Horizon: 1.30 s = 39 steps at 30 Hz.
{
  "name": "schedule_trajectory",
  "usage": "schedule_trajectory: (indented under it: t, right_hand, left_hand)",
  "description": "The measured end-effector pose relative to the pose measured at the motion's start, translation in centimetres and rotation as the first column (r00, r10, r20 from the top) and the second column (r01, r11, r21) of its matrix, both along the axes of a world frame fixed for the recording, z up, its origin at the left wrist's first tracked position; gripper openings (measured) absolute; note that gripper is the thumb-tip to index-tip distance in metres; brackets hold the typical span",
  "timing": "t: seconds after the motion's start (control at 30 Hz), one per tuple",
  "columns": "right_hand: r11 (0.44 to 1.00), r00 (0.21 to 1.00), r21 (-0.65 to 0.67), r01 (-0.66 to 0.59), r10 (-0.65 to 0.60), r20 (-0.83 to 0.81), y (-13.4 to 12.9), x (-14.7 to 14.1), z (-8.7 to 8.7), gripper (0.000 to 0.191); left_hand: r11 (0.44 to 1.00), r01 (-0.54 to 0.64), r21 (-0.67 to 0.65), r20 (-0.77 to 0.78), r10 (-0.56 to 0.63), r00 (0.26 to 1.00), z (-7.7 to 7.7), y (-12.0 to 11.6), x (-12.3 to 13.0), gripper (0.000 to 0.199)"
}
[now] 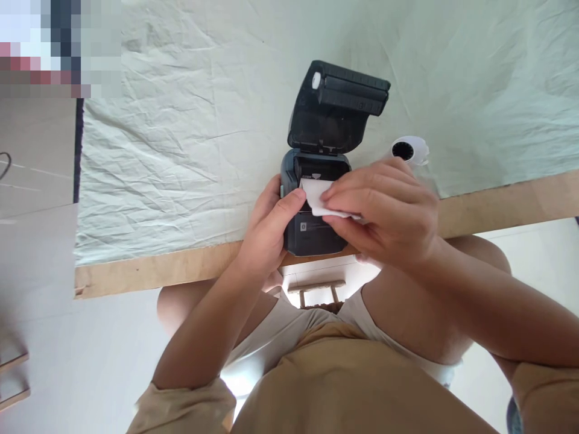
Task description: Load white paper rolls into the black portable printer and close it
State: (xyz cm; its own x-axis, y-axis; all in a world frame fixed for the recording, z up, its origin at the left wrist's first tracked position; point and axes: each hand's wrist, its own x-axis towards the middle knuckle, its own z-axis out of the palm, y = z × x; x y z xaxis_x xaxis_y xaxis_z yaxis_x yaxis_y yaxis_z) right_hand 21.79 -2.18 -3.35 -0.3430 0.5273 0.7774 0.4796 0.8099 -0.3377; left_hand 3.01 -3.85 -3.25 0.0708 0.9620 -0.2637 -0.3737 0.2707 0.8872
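A small black label printer [316, 235] lies near the front edge of the table. Its hinged lid [332, 114] is raised and tipped back, showing a roller along the top. My left hand [274, 223] grips the printer's left side, the thumb over the top at the edge of a white folded cloth or tissue [316, 193]. My right hand [389, 205] pinches that white piece over the printer's open compartment. Part of the compartment is hidden under it and my fingers.
A white rounded object with a black dial-like face [402, 149] sits right of the printer, partly behind my right hand. A pale wrinkled cloth [181, 150] covers the table, whose wooden front edge [158, 268] shows. My legs are beneath.
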Motion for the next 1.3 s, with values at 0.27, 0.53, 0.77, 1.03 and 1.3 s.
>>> schedule_trajectory:
  t: [0.27,0.53,0.77,1.03,1.3]
  right_hand:
    - [0.997,0.998,0.055,-0.053,0.052,0.022,-0.8,0.0,-1.1,0.016]
    - [0.995,0.996,0.074,-0.073,0.077,-0.055,-0.8,0.9,-1.0,0.007]
    - [0.957,0.98,-0.229,0.179,-0.193,-0.04,-0.1,1.9,0.2,0.04]
    - [0.958,0.961,-0.279,0.066,-0.136,-0.242,-0.3,2.1,-0.5,0.007]
    - [0.739,0.985,-0.668,-0.087,-0.034,-0.166,0.4,2.5,-1.0,0.051]
  left_hand:
    - [1.0,0.023,0.016,-0.016,-0.023,1.0,0.1,0.1,-0.2,0.032]
    - [0.999,0.044,0.005,-0.062,-0.043,0.997,0.5,0.3,-0.2,0.05]
    - [0.996,0.08,0.048,-0.067,-0.076,0.995,0.1,0.1,-0.7,0.053]
    - [0.999,0.029,0.033,-0.101,-0.025,0.995,0.0,0.1,-0.5,0.056]
    - [0.996,0.077,0.054,-0.072,-0.073,0.995,0.0,0.1,-0.6,0.061]
